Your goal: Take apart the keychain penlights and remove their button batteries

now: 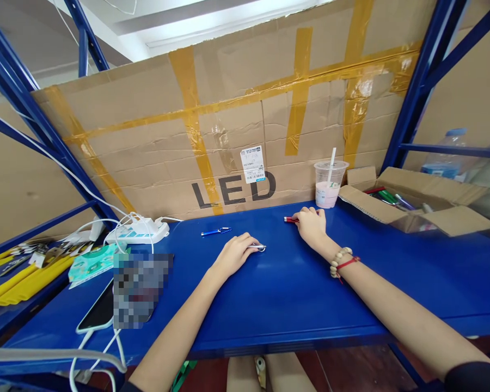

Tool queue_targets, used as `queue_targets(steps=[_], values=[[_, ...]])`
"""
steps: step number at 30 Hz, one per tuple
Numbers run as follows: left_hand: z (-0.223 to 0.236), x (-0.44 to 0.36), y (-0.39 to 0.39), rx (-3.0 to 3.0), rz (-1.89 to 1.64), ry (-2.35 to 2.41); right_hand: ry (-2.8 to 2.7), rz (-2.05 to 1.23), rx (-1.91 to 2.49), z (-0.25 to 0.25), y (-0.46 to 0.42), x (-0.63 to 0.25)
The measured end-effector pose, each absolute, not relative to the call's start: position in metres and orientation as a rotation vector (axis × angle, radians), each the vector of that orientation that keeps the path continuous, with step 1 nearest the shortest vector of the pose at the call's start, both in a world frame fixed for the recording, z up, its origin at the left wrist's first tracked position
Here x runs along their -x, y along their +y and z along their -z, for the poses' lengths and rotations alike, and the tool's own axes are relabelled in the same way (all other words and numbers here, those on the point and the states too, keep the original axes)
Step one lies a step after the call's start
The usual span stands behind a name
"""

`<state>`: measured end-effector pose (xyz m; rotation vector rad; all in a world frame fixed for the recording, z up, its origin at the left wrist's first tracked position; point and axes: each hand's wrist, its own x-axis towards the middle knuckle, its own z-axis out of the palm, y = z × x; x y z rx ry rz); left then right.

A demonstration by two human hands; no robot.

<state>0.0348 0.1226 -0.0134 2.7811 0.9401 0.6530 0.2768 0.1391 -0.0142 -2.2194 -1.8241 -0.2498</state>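
Note:
My left hand [237,253] rests over the blue tabletop, fingers closed on a small silver tube with a ring or clip [258,247] at its end. Most of that tube is covered by the fingers. Farther right, my right hand [311,224] grips a small red metallic tube [289,220] with a silver end, held low over the table. A similar slim blue tube with a clip [216,232] lies up and to the left of my left hand. The exact kind of these tubes is too small to tell.
Behind my right hand stands a plastic cup with a straw [327,197]. An open cardboard box [396,215] at right holds several coloured tubes. On the left are a power strip [141,231], cables, a phone [98,313] and a teal packet [92,267]. Taped cardboard [228,130] backs the table.

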Motion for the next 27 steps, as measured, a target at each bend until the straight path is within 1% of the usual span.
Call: queue_targets(steps=[4, 7, 10, 12, 19, 27], values=[[0.015, -0.036, 0.123, -2.734, -0.687, 0.92, -1.821, 0.239, 2.077, 0.016, 0.139, -0.275], [0.016, -0.038, 0.123, -2.659, -0.758, 0.892, -1.921, 0.177, 1.779, 0.013, 0.137, -0.263], [0.016, -0.038, 0.123, -2.625, -0.785, 0.876, -2.009, 0.233, 1.542, 0.009, 0.135, -0.248], [0.016, -0.038, 0.123, -2.645, -0.763, 0.883, -2.017, 0.263, 1.56, 0.009, 0.136, -0.246], [0.014, -0.038, 0.123, -2.742, -0.694, 0.915, -1.884, 0.247, 1.932, 0.017, 0.143, -0.278], [0.013, -0.038, 0.121, -2.753, -0.668, 0.931, -1.884, 0.218, 1.985, 0.022, 0.152, -0.289]])
